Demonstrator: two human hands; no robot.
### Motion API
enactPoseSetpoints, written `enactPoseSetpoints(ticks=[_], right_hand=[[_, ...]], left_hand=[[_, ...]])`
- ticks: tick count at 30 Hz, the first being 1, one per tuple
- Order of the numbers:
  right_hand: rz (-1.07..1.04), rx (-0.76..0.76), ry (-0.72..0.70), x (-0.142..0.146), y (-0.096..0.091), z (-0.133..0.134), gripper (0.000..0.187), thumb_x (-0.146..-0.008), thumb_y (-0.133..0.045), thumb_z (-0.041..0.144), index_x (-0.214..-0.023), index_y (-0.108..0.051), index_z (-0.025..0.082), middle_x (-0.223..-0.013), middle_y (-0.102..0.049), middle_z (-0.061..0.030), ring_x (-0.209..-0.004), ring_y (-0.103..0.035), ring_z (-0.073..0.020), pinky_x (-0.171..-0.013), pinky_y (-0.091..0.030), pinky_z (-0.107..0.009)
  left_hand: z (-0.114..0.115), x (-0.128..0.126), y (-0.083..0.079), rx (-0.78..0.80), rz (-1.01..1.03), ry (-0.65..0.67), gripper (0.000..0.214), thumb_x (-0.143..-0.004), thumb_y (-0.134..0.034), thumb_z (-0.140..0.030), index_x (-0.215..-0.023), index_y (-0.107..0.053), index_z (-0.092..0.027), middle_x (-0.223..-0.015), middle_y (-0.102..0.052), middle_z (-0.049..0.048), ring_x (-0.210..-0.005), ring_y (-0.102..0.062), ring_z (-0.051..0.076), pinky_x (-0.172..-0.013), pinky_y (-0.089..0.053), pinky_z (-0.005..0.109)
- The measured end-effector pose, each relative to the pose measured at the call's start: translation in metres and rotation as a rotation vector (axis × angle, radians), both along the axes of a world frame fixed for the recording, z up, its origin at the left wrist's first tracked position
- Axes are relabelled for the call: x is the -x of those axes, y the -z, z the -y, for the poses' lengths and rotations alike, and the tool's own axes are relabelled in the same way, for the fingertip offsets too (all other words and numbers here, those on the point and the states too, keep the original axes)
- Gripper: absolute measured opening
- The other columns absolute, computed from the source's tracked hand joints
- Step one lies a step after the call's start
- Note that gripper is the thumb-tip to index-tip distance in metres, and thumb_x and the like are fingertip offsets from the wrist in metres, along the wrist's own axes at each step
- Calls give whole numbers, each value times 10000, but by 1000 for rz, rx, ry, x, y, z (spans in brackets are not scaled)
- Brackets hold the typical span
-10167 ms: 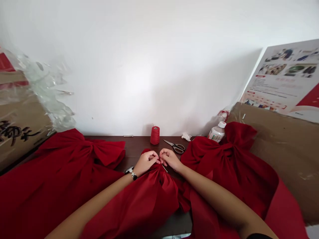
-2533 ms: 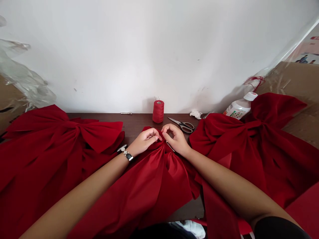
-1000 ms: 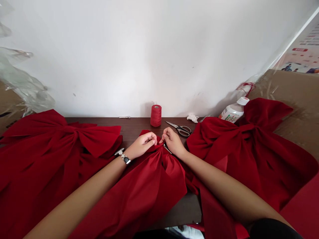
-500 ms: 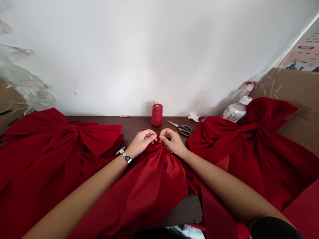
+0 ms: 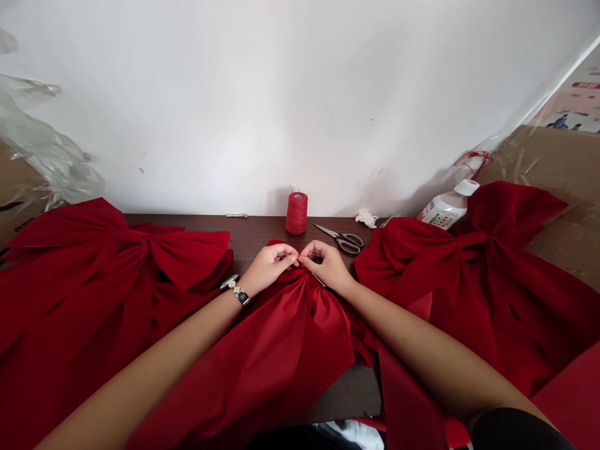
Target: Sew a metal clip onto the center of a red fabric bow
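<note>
Well left of the fingers, clear plastic film [image 5: 47, 140] hangs beside a brown cardboard carton [image 5: 19, 181], its contents hidden. Nearer the fingers, on their left, a red velvet bow [image 5: 117, 250] spreads over the dark wood-grain table [image 5: 347, 394]. A slim metal clip [image 5: 237, 215] lies beyond them by the wall. The left hand [image 5: 270, 269], a metal-linked bracelet [image 5: 237, 291] at its wrist, has thumb and forefinger pinched together. Under both hands' fingertips is the gathered middle of a red fabric bow [image 5: 281, 331], its tails fanning towards the wearer. Straight beyond them stands a cone of red thread [image 5: 297, 214], needles [image 5: 295, 189] upright at its top. The right hand [image 5: 329, 265] is likewise pinched, tips meeting the left's; whatever they grip is too small to tell. Just beyond it lie black-handled scissors [image 5: 345, 240]. Further right, a capped, labelled plastic bottle [image 5: 443, 209] leans behind another red velvet bow [image 5: 462, 275], contents unclear, before a plastic-wrapped carton [image 5: 553, 175]
</note>
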State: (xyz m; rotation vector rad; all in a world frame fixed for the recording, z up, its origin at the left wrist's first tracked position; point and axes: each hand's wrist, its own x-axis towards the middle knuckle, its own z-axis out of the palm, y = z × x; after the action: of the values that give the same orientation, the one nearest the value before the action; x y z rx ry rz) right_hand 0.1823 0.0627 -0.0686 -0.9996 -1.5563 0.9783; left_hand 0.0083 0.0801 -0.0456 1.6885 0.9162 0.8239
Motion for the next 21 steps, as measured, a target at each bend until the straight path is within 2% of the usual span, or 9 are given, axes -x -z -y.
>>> enactPoseSetpoints(ticks=[8, 21], right_hand=[[53, -8, 17, -1, -3, 2, 179, -800, -638, 326, -762, -581, 160, -774, -671, -41, -718, -637, -139, -721, -499, -273], [-38, 59, 7, -1, 1, -2, 172, -739, -671, 285, -758, -558, 156, -733, -627, -10, -660, -595, -110, -664, -457, -242]], left_hand=[[-1, 2, 0, 16, 7, 15, 262, -803, -619, -395, -820, -657, -136, -775, -684, 57, -719, -621, 159, -739, -513, 302], [-2, 3, 4, 13, 1, 5, 277, -732, -710, -371, -847, -686, -121, -843, -706, 80, -776, -638, 175, -765, -500, 312]])
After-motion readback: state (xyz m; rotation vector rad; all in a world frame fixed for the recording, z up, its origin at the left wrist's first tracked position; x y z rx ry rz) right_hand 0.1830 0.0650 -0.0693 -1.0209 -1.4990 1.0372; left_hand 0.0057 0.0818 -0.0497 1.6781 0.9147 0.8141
